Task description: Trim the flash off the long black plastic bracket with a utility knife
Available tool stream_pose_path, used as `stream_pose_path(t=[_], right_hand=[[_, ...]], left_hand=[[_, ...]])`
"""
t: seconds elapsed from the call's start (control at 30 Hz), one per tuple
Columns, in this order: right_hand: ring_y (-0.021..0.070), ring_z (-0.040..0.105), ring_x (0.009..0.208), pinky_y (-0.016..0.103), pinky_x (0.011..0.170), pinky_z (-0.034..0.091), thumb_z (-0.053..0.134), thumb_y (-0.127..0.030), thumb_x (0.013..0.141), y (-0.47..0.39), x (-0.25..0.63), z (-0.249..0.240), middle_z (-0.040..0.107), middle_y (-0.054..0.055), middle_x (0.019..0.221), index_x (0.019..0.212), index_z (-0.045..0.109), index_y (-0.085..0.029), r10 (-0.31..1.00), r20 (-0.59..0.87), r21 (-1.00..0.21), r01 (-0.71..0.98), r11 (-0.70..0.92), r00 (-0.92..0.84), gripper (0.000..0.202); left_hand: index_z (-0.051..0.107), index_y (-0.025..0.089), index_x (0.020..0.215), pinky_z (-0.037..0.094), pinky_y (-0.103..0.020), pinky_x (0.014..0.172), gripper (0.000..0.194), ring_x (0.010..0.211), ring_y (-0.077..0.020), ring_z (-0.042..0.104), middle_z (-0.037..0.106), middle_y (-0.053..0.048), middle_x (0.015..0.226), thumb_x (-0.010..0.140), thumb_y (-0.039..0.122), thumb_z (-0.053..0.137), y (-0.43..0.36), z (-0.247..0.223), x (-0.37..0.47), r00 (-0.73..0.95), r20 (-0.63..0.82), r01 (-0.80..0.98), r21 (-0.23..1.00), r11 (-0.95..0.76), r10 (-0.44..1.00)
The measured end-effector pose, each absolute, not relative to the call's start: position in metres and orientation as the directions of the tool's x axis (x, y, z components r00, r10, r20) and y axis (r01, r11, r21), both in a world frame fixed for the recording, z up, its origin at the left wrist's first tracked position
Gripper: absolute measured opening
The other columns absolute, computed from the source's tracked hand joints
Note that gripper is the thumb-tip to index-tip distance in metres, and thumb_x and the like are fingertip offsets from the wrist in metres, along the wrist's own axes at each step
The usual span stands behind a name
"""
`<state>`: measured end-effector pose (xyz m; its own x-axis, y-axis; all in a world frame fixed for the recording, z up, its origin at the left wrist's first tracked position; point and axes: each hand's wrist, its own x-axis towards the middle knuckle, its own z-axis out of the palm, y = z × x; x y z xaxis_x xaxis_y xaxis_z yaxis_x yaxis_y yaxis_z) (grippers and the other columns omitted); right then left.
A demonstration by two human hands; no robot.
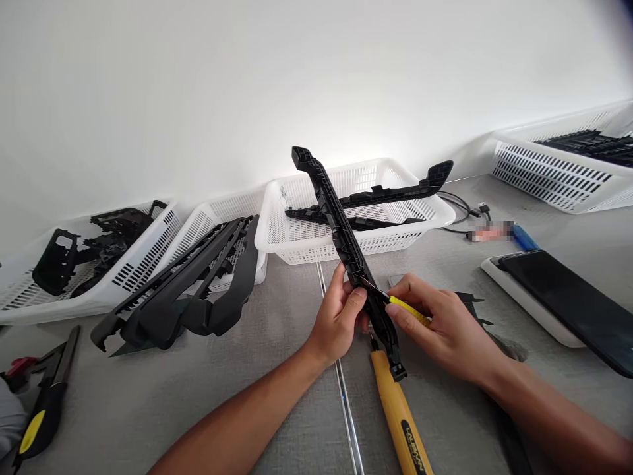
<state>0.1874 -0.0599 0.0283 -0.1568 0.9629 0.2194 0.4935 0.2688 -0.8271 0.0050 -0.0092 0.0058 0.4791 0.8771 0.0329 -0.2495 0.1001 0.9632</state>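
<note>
My left hand is closed round the lower half of a long black plastic trim piece, which is held up at a slant with its ribbed side showing. In my right hand is a yellow-handled utility knife. Its thin blade touches the trim piece just above my left thumb. Behind the upper part of the trim piece, a white basket holds more black trim pieces. Below my hands lies a tool with a yellow handle.
Left, black trim strips lean over a white basket, beside another basket of black parts. A black-and-yellow tool lies far left. At right are a phone, a cable and a third basket.
</note>
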Motion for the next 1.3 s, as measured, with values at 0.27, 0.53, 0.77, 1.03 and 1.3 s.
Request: stream_pose_path(t=[0.27,0.53,0.77,1.03,1.3], right_hand=[[0.0129,0.058,0.06,0.024,0.058,0.044,0.054,-0.041,0.104,-0.0626,0.1888,0.0302,0.066,-0.001,0.071,0.091,0.058,-0.022,0.949,0.265,-0.817,0.482,0.315,-0.17,0.023],[0.0134,0.057,0.06,0.024,0.057,0.044,0.053,-0.042,0.104,-0.064,0.1874,0.03,0.067,0.0,0.072,0.091,0.058,-0.023,0.954,0.245,-0.823,0.483,0.3,-0.175,0.024],[0.0119,0.052,0.055,0.025,0.053,0.038,0.053,-0.04,0.104,-0.0623,0.1879,0.0296,0.061,-0.003,0.064,0.089,0.055,-0.023,0.96,0.251,-0.816,0.505,0.28,-0.126,0.023],[0.0115,0.05,0.056,0.025,0.055,0.038,0.053,-0.04,0.105,-0.063,0.188,0.0276,0.06,-0.004,0.065,0.089,0.055,-0.023,0.959,0.253,-0.807,0.52,0.281,-0.125,0.023],[0.0122,0.048,0.057,0.025,0.056,0.038,0.054,-0.042,0.103,-0.0606,0.1905,0.0265,0.055,-0.004,0.065,0.089,0.056,-0.022,0.954,0.226,-0.772,0.562,0.299,-0.198,0.024]], left_hand=[[0.047,0.023,0.144,0.043,-0.02,0.047,0.057,0.051,-0.0071,0.048,0.058,0.005,0.081,0.097,0.048,0.068,-0.0084,0.0045,0.0053,0.478,0.015,-0.241,0.964,0.114,0.878],[0.051,0.024,0.141,0.043,-0.02,0.047,0.052,0.051,-0.007,0.048,0.059,0.004,0.083,0.098,0.048,0.066,-0.0085,0.0028,0.0046,0.479,0.013,-0.224,0.969,0.108,0.878],[0.05,0.024,0.141,0.045,-0.02,0.049,0.049,0.053,-0.0073,0.05,0.063,0.002,0.087,0.099,0.045,0.065,-0.0091,0.004,0.004,0.491,0.013,-0.224,0.968,0.111,0.871],[0.049,0.023,0.145,0.044,-0.021,0.048,0.054,0.052,-0.0084,0.049,0.061,0.004,0.082,0.098,0.047,0.065,-0.0098,0.0053,0.0051,0.469,0.009,-0.22,0.97,0.107,0.883],[0.062,0.025,0.14,0.057,-0.036,0.092,0.043,0.101,-0.0249,0.068,0.072,-0.005,0.099,0.104,0.047,0.055,-0.0099,0.009,0.0027,0.195,0.131,-0.129,0.986,-0.107,0.972]])
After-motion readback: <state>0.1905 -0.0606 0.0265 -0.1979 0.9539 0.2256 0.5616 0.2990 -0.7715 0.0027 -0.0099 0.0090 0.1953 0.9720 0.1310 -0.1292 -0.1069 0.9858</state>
